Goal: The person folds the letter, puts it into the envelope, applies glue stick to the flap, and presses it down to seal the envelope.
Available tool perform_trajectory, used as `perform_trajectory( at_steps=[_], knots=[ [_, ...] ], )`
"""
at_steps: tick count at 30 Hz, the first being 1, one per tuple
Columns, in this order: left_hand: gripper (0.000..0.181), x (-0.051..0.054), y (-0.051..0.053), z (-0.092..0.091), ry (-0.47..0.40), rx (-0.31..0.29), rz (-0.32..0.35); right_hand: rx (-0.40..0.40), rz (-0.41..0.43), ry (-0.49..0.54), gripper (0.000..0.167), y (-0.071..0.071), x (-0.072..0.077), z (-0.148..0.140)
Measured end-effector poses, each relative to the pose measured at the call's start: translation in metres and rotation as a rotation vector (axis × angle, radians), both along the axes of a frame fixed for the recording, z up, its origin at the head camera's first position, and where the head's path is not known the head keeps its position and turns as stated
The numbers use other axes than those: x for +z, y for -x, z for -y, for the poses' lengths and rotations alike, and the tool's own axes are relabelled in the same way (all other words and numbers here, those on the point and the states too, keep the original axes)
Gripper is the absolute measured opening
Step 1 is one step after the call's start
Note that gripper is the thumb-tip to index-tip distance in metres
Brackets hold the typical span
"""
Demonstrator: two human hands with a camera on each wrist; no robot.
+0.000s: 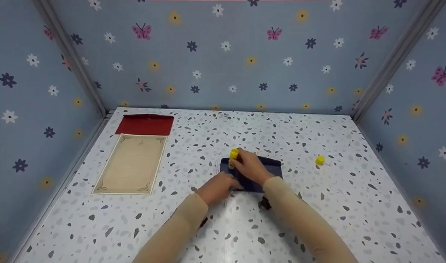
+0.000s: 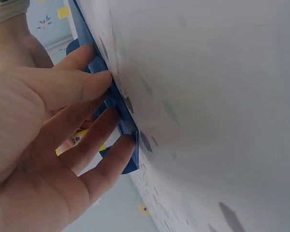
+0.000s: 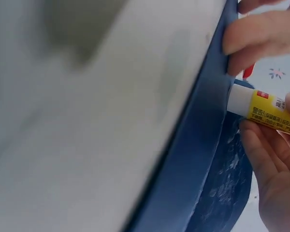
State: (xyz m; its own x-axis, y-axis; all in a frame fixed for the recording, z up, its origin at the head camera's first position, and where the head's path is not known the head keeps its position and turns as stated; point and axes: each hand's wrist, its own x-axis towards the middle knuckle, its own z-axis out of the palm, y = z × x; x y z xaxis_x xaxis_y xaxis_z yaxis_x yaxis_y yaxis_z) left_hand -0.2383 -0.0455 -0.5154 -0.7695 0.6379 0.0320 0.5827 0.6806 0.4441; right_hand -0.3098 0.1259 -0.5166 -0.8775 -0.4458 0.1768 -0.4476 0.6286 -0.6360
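A dark blue envelope lies on the speckled table, its flap at the far side. My right hand grips a yellow glue stick upright over the envelope's left part. In the right wrist view the glue stick's white end meets the blue paper, and whitish smears show on the flap. My left hand rests at the envelope's near left edge; in the left wrist view its fingertips press on the blue paper, fingers spread and slightly bent.
A yellow cap sits on the table to the right. At the left lie a red envelope and, just nearer, a beige sheet with an ornamental border. Flower-patterned walls stand at the back and both sides.
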Motion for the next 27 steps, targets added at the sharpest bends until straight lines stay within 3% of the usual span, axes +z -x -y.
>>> perform_trajectory(
  at_steps=[5,8,11,14,19,23,27],
  knots=[
    [0.03,0.002,-0.001,-0.001,0.01,-0.032,-0.034,-0.001,-0.016,-0.003,0.016,-0.003,0.0,-0.012],
    [0.029,0.003,-0.002,0.0,0.018,-0.026,-0.042,-0.05,0.019,0.051,0.022,-0.005,0.001,-0.028],
    [0.029,0.003,-0.002,0.001,0.024,-0.006,-0.039,-0.127,0.146,0.206,0.033,-0.006,0.006,-0.044],
    [0.029,0.004,-0.002,0.002,0.015,-0.002,-0.039,-0.195,0.318,0.432,0.041,-0.005,0.014,-0.06],
    [0.031,0.004,-0.003,0.001,0.004,-0.015,-0.042,-0.242,0.503,0.743,0.038,-0.004,0.026,-0.077],
    [0.032,0.005,-0.005,0.001,0.007,-0.004,-0.038,-0.245,0.582,0.853,0.037,-0.005,0.032,-0.082],
    [0.035,0.004,-0.006,0.001,0.012,0.008,-0.028,-0.256,0.64,0.853,0.03,-0.006,0.03,-0.085]
  ],
)
